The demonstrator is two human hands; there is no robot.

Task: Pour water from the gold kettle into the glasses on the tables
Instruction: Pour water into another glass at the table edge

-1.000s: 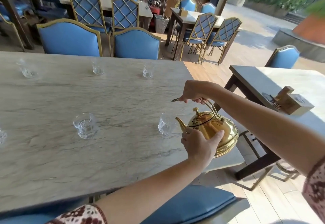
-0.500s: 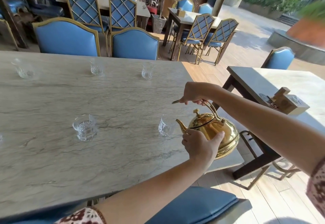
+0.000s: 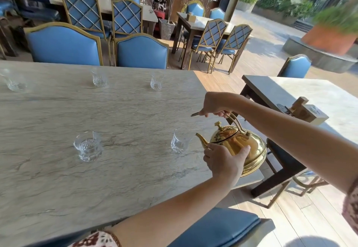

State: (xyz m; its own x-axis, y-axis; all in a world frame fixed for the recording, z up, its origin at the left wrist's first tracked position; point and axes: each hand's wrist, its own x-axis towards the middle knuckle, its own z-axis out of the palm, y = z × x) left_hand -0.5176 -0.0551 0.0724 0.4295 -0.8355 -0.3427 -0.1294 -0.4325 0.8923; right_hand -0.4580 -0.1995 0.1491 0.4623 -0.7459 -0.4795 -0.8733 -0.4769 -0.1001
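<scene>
**Operator:** Report hand status.

**Reference:** Your right hand (image 3: 214,105) is clenched around the top of the kettle's arched handle (image 3: 235,122), wrist bent downward, forearm reaching in from the right edge of view. Your left hand (image 3: 225,161) is cupped against the near side of the gold kettle (image 3: 238,146), thumb laid across the body, fingers curled just below the base of the spout (image 3: 201,139). The left forearm extends diagonally from the lower edge of view.

**Operator:** Kettle position?

**Reference:** The kettle is at the right near corner of the long stone-topped table (image 3: 116,169), tilted slightly toward the spout. The spout tip is just beside the rim of the nearest glass (image 3: 181,141); whether they touch, or whether water is running, cannot be determined.

**Operator:** Other glasses?

**Reference:** A second glass (image 3: 88,147) stands to the left on the near side. Three more, (image 3: 157,81), (image 3: 99,79) and (image 3: 14,83), line the far side, in front of blue chairs (image 3: 142,52).

**Operator:** Any readable labels?

**Reference:** None legible. The wooden holder (image 3: 308,111) on the side table (image 3: 319,95) shows marks too small to read.

**Operator:** Change from half a second ago?

**Reference:** Both grips are unchanged. The kettle and nearest glass keep the same relation. Only your viewpoint has shifted slightly.
</scene>
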